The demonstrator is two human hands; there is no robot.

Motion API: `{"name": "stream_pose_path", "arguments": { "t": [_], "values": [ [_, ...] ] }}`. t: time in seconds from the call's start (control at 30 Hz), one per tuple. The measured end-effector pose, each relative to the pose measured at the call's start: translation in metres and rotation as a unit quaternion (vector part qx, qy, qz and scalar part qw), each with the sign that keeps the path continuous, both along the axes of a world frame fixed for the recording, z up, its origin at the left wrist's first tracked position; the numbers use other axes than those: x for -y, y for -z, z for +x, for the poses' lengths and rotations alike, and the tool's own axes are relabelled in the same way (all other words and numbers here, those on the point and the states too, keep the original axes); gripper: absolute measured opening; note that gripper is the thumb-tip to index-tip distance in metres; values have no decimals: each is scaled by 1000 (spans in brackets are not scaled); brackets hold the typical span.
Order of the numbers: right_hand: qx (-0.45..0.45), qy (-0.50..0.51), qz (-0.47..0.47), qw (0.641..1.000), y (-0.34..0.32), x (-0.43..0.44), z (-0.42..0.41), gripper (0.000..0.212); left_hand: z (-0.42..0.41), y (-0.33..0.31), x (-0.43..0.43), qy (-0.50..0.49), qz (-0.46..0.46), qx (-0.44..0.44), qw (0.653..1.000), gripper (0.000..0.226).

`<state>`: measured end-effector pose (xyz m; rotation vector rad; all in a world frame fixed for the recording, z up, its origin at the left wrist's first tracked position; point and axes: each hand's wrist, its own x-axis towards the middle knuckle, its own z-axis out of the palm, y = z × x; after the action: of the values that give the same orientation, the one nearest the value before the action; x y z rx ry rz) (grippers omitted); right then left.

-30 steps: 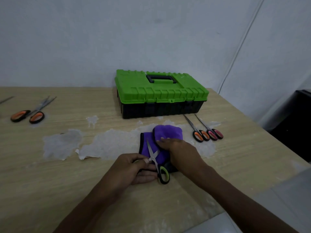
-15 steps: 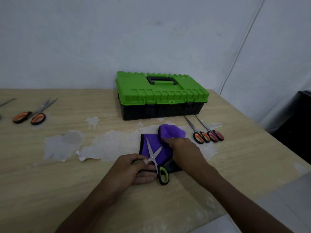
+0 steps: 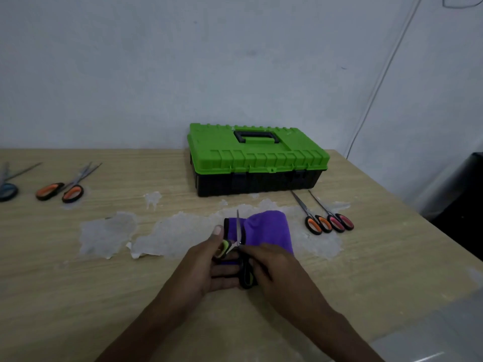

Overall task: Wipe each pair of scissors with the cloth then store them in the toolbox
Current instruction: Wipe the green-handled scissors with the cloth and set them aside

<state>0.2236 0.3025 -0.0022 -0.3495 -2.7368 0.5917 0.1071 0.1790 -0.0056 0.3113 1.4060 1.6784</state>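
- Held green-handled scissors [image 3: 238, 231] by the handles, left hand [image 3: 209, 262] and right hand [image 3: 274, 265], both grips tight round them.
- Pointed the blades away, at the shut toolbox [image 3: 256, 158].
- Had the purple cloth [image 3: 269, 231] just right of the blades, nearest the right hand.

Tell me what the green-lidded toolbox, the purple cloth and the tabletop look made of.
Green-lidded black toolbox: moulded plastic, by its ribbed lid and uniform matt colour. Purple cloth: soft fabric, probably microfibre; it folds and bunches. Light tabletop: likely wood-grain laminate, its surface peeled off in pale patches.
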Motion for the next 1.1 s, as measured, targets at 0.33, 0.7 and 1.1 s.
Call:
{"name": "stream_pose_path", "arguments": {
  "t": [0.33, 0.7, 1.1],
  "values": [
    [-62, 54, -168, 982, -10, -2, 6, 35, -2, -8, -1, 62, 7, 56, 997, 42],
    [-157, 127, -208, 957, -22, -37, 17, 28, 1, -18, -9, 61, -26, 64, 996, 16],
    [-271, 137, -411, 860, -57, -78, 15, 21, 0, -18, -8, 63, -71, -59, 994, 19]
  ]
}}
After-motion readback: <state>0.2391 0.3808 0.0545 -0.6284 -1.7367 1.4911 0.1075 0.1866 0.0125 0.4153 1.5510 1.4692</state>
